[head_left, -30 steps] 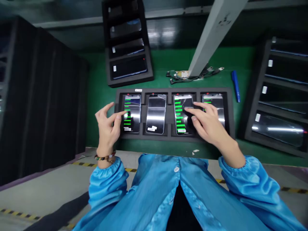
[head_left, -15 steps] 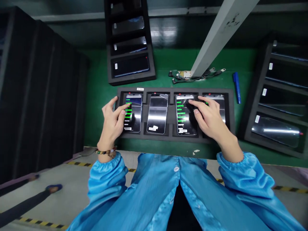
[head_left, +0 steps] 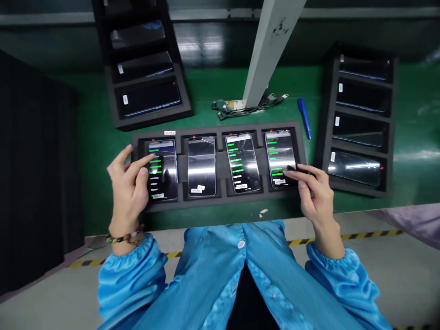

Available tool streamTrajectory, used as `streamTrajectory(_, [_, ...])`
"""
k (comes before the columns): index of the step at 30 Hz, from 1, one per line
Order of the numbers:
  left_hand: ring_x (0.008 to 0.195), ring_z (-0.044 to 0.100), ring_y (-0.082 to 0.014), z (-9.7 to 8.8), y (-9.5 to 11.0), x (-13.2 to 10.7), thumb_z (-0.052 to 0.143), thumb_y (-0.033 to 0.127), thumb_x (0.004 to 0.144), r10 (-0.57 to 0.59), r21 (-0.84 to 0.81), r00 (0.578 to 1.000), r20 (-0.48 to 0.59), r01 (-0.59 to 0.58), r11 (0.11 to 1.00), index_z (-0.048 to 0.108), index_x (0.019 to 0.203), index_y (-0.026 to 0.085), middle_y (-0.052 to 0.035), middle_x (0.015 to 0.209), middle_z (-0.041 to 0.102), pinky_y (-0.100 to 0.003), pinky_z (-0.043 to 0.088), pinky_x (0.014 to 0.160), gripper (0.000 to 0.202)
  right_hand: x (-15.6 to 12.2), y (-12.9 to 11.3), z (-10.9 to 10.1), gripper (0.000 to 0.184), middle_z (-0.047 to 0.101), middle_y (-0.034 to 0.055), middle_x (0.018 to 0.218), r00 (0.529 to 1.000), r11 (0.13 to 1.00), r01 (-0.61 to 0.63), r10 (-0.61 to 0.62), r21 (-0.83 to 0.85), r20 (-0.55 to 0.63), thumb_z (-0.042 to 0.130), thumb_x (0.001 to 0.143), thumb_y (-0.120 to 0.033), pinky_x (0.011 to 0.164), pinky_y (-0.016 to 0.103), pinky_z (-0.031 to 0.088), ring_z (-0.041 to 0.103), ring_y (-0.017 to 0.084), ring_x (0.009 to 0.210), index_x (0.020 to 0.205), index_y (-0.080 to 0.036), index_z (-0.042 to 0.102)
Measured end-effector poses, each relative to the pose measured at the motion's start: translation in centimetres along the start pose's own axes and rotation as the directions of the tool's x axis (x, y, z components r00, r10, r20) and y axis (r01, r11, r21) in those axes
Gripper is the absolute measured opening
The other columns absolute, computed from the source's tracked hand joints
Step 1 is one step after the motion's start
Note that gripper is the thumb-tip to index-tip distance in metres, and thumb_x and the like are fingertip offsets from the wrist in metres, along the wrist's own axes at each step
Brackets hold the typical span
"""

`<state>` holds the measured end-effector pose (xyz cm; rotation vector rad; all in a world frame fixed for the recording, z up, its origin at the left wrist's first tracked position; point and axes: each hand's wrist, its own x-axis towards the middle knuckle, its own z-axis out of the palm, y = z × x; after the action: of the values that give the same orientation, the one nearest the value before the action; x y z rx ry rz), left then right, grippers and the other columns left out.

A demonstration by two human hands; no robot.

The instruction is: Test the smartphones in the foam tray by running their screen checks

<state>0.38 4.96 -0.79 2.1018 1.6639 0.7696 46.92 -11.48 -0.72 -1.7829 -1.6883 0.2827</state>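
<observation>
A black foam tray with a small number label holds several smartphones in a row before me. My left hand reaches over the tray's left end, index finger extended onto the screen of the leftmost phone. My right hand comes in from the right, its index fingertip at the lower screen of the rightmost phone. Fingers of both hands are apart and grip nothing. Green text lines show on these two phones and on the third phone. The second phone has a dark, reflective screen.
Another foam tray of phones stands at the back left, and a third tray at the right. Black cables lie by a grey post. A blue marker rests near the right tray. Dark stacked shapes rise at far left.
My right hand has moved from the third phone to the rightmost one, which now shows green lines. My left finger stays at the leftmost phone. The whole view has shifted and turned somewhat.
</observation>
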Motion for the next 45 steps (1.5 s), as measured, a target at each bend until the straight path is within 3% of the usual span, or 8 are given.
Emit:
streamTrajectory(8, [0.159,0.043,-0.0351,0.0,0.2,-0.4,0.051,0.046,0.112,-0.001,0.008,0.999,-0.049,0.002,1.0,0.081,0.134,0.024,-0.0108,0.169,0.051,-0.059,0.04,0.131,0.043,2.3,0.3,1.1,0.039,0.074,0.0075,0.14,0.995,0.997,-0.062,0.065,-0.044,0.069,0.047,0.113,-0.031,0.123,0.062,0.043,0.057,0.032,0.147,0.144,-0.031,0.071])
streamTrajectory(13, [0.155,0.048,-0.0355,0.2,0.0,-0.3,0.053,0.044,0.111,0.007,0.027,0.996,-0.088,-0.004,1.0,0.081,0.133,0.024,-0.0103,0.166,0.055,-0.059,0.038,0.133,0.041,0.9,0.8,0.9,0.037,0.074,0.0088,0.139,1.0,1.0,-0.013,0.013,0.008,-0.011,0.05,0.111,-0.028,0.119,0.059,0.047,0.061,0.032,0.144,0.138,-0.03,0.075])
streamTrajectory(18, [0.155,0.052,-0.0324,0.2,-0.6,-0.1,0.054,0.04,0.111,0.037,-0.075,0.994,-0.108,-0.045,0.996,0.078,0.137,0.021,-0.0108,0.166,0.055,-0.054,0.04,0.133,0.04,0.3,-0.6,1.1,0.037,0.074,0.0096,0.137,1.0,0.996,0.015,-0.014,-0.087,0.01,0.05,0.109,-0.024,0.116,0.062,0.046,0.065,0.034,0.139,0.131,-0.03,0.078])
streamTrajectory(23, [0.149,0.059,-0.0307,0.2,-1.9,-0.5,0.06,0.039,0.108,-0.1,-0.206,0.984,-0.149,0.068,0.976,0.072,0.144,0.018,-0.0114,0.159,0.063,-0.054,0.043,0.132,0.043,1.7,-4.2,3.0,0.042,0.077,0.0077,0.133,0.975,0.983,0.179,-0.174,-0.028,0.141,0.05,0.106,-0.017,0.117,0.056,0.047,0.063,0.032,0.142,0.141,-0.029,0.071])
streamTrajectory(26, [0.142,0.065,-0.03,0.2,-2.7,-1.4,0.063,0.044,0.107,-0.21,-0.319,0.973,-0.094,0.17,0.932,0.067,0.15,0.019,-0.0113,0.156,0.067,-0.054,0.047,0.13,0.05,2.2,-5.5,4.0,0.044,0.077,0.0072,0.136,0.951,0.973,0.23,-0.225,0.003,0.212,0.052,0.106,-0.016,0.119,0.056,0.045,0.061,0.031,0.144,0.145,-0.029,0.068])
streamTrajectory(33, [0.167,0.039,-0.0318,-0.1,-3.5,-3.0,0.076,0.052,0.1,-0.107,-0.348,0.99,0.087,0.131,0.928,0.051,0.162,0.03,-0.0104,0.176,0.044,-0.054,0.03,0.141,0.071,2.7,-5.4,4.3,0.039,0.07,0.013,0.145,0.986,0.992,0.12,-0.123,0.031,0.109,0.052,0.108,-0.025,0.117,0.059,0.048,0.063,0.035,0.143,0.14,-0.027,0.075])
streamTrajectory(39, [0.145,0.062,-0.032,0.0,-3.0,-2.0,0.076,0.054,0.099,-0.128,-0.258,0.991,0.026,0.131,0.957,0.053,0.159,0.026,-0.0133,0.161,0.06,-0.053,0.05,0.128,0.07,3.1,-4.2,3.1,0.038,0.079,0.0089,0.126,0.998,1.0,0.017,-0.016,0.005,-0.057,0.054,0.107,-0.028,0.12,0.068,0.048,0.065,0.038,0.14,0.137,-0.032,0.078])
streamTrajectory(45, [0.142,0.062,-0.0321,-0.1,-2.6,-1.6,0.078,0.053,0.098,-0.111,-0.164,0.994,-0.016,0.107,0.981,0.057,0.156,0.027,-0.0124,0.156,0.061,-0.051,0.053,0.121,0.067,3.5,-1.7,1.7,0.036,0.078,0.0095,0.13,0.986,0.997,-0.074,0.07,-0.022,-0.152,0.054,0.109,-0.03,0.122,0.066,0.049,0.064,0.037,0.141,0.135,-0.031,0.079])
